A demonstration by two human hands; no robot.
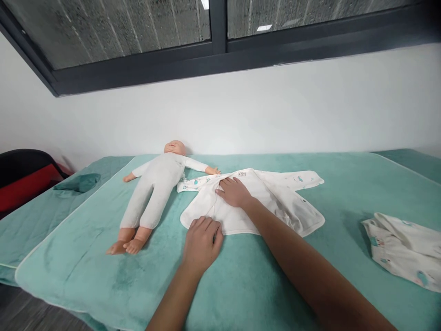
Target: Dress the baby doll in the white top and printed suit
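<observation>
As we are looking down through the head view, the shirt [241,216] is lying spread open on the green mat [103,285], its inside facing up and its sleeves reaching out to both sides. Our right hand [236,192] is resting palm down on it, just below the collar, with fingers extended and slightly apart, and it is gripping nothing that we can see. Our left hand [203,239] is lying at the lower edge nearer the doll [155,184], fingers loosely bent; we cannot tell whether it is pinching any fabric. The doll is lying on its back beside the shirt, with one arm stretching toward the collar. On the far right, a crumpled patterned garment [406,248] is sitting well apart from our hands. Behind the mat, a white wall [241,110] is rising to a dark-framed window [138,64].
</observation>
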